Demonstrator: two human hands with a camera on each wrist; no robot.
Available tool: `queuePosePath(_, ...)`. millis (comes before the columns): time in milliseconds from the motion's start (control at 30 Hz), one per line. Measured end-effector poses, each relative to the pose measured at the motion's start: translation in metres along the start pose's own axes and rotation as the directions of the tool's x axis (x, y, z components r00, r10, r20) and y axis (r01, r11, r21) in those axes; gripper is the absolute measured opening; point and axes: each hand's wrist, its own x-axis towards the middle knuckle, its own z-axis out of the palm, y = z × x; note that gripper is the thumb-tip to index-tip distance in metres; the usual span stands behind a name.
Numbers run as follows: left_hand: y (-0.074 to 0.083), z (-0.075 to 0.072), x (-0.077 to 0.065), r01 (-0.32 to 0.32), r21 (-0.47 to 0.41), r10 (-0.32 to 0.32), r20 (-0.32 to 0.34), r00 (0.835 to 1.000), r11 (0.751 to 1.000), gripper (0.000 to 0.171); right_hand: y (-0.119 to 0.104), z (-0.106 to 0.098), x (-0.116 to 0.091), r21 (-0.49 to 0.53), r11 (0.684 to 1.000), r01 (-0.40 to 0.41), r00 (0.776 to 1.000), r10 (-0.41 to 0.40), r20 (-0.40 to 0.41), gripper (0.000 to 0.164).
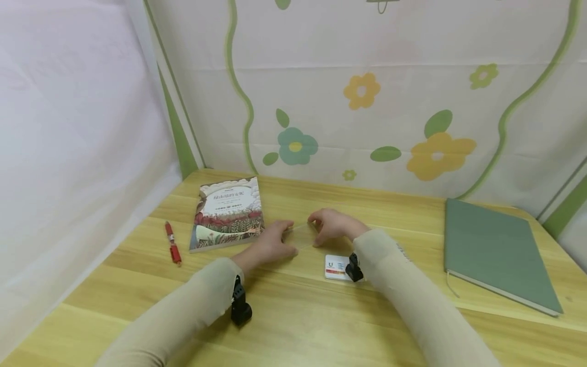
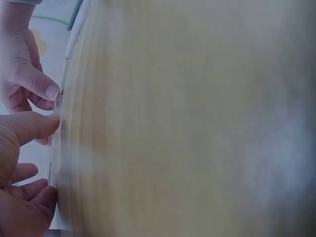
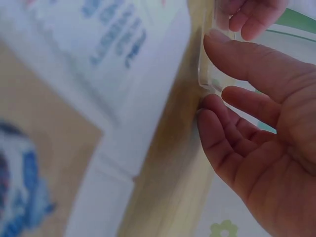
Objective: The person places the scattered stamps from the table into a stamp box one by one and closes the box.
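Note:
Between both hands, low over the wooden table, is a flat, see-through plastic lid with a thin raised rim. My left hand grips its left end, thumb on the near side and fingers at the far side. At the right end my right hand holds the lid's edge between thumb and fingers; the right wrist view shows that thumb on a clear corner. Just below the right hand lies a small white card set with printed text and a red-orange strip, partly hidden by the wrist camera.
A picture-covered book lies beyond the left hand, with a red pen left of it. On the right rests a green hardcover notebook with a ribbon. Behind the table hangs a flowered cloth. A coil edge shows past the right sleeve.

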Motion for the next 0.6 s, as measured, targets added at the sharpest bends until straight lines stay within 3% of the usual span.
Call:
queuePosePath(267, -0.0010, 0.0009, 0.0010, -0.007, -0.021, 0.007, 0.004, 1.000, 1.000, 0.073, 0.0014, 0.0038, 0.0023, -0.021, 1.000, -0.015, 1.000, 0.015, -0.015, 0.061)
queuePosePath(467, -0.0023, 0.0040, 0.0032, -0.070, 0.014, 0.070, -0.032, 0.997, 0.997, 0.074, 0.0012, 0.0014, -0.0009, -0.013, 1.000, -0.016, 1.000, 0.016, -0.015, 0.060)
queuePosePath(600, -0.0024, 0.0041, 0.0026, -0.081, -0.027, 0.080, -0.034, 0.996, 0.996, 0.076, 0.0038, -0.0021, -0.0067, 0.029, 1.000, 0.004, 1.000, -0.003, -0.010, 0.062)
